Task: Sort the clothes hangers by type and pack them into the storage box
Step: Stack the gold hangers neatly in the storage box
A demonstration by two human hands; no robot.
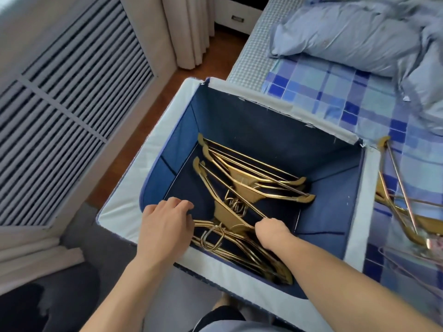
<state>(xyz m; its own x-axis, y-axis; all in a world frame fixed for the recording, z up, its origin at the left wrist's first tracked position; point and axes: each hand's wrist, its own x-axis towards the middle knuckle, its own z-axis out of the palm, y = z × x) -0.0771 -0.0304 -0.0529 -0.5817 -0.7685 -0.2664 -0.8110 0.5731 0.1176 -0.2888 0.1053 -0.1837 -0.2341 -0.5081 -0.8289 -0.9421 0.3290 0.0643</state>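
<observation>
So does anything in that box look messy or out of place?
Slightly. The gold hangers in the storage box lie in two groups facing opposite ways, hooks tangled in the middle. More hangers sit outside on the bed.

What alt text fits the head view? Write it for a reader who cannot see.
Two bare hands reach into an open storage box lined in navy: the right hand grips a gold hanger, the left hand rests on others. More hangers lie on the checked bed beside it.
</observation>
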